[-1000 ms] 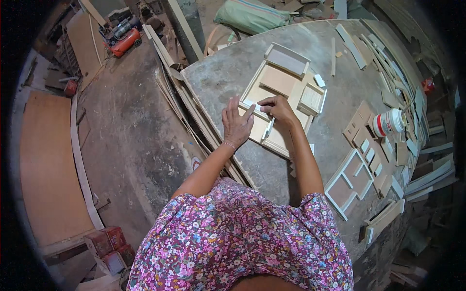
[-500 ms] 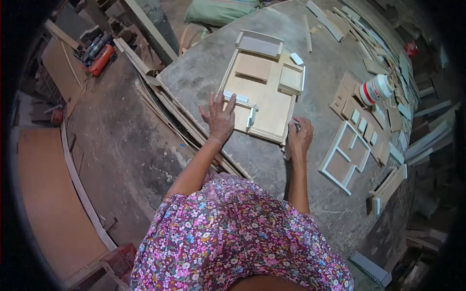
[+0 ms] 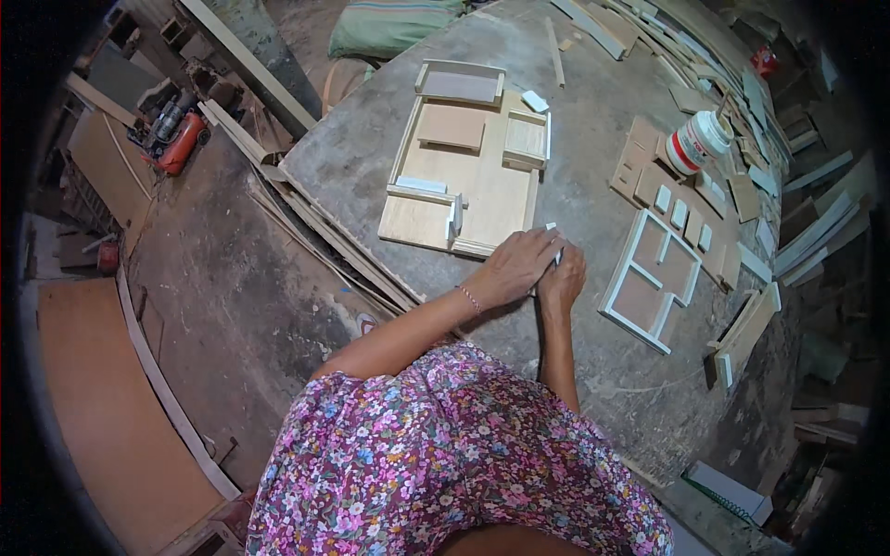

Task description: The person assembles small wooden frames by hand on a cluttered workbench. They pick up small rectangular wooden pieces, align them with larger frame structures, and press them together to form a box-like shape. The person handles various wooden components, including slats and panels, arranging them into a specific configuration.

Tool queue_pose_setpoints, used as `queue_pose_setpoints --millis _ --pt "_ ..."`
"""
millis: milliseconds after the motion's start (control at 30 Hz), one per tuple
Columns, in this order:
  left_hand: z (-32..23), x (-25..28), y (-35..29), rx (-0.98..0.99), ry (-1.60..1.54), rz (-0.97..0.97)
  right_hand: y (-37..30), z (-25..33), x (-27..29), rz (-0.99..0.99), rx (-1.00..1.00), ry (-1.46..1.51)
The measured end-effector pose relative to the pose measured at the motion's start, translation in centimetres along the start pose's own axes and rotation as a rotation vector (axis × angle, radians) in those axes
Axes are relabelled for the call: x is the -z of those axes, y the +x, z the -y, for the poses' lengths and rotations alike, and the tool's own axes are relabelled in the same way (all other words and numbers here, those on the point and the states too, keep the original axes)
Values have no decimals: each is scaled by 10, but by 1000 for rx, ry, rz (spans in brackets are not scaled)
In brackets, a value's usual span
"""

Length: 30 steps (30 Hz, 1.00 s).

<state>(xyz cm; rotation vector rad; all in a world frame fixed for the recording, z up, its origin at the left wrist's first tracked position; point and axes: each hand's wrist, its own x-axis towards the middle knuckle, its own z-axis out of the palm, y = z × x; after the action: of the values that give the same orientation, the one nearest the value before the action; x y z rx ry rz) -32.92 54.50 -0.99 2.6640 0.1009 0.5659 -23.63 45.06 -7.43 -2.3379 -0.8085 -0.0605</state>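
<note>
My left hand [image 3: 519,266] has come across to my right hand [image 3: 563,276], and the two meet beside the near right corner of a wooden model house base [image 3: 505,208]. Both hands are closed around a small pale strip [image 3: 551,226]; only its light end and an edge show, the rest hidden by fingers. On the base stand low partition walls, a raised brown panel [image 3: 451,127], a small framed box [image 3: 527,139] and a walled section [image 3: 461,86] at its far end. A short white block [image 3: 422,184] lies along one partition.
To the right lie a white-edged frame [image 3: 652,280], brown panels with small white-topped blocks [image 3: 679,215], and a white glue bottle [image 3: 699,143] with a red band. Wood strips are heaped at the far right. A red machine [image 3: 176,148] stands on the floor at left.
My left hand has left the partition on the base and moved right to join my right hand. The whole scene has shifted slightly left in view.
</note>
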Motion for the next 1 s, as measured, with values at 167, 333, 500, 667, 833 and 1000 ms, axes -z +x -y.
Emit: queue_pose_setpoints --millis 167,333,500,667,833,1000 --pt "-5 -15 -2 -9 139 136 4 -5 1 -70 37 86" --pt "-2 2 -8 -29 74 -5 14 -9 10 -19 -17 206" --pt "9 29 -16 -13 -53 -263 28 -11 23 172 -211 285" --pt "28 70 -28 150 -12 -454 44 -22 28 236 -335 655" --pt "66 77 -48 336 65 -571 64 35 38 415 -198 858" --pt "110 76 -74 604 296 -505 81 92 -10 469 150 584"
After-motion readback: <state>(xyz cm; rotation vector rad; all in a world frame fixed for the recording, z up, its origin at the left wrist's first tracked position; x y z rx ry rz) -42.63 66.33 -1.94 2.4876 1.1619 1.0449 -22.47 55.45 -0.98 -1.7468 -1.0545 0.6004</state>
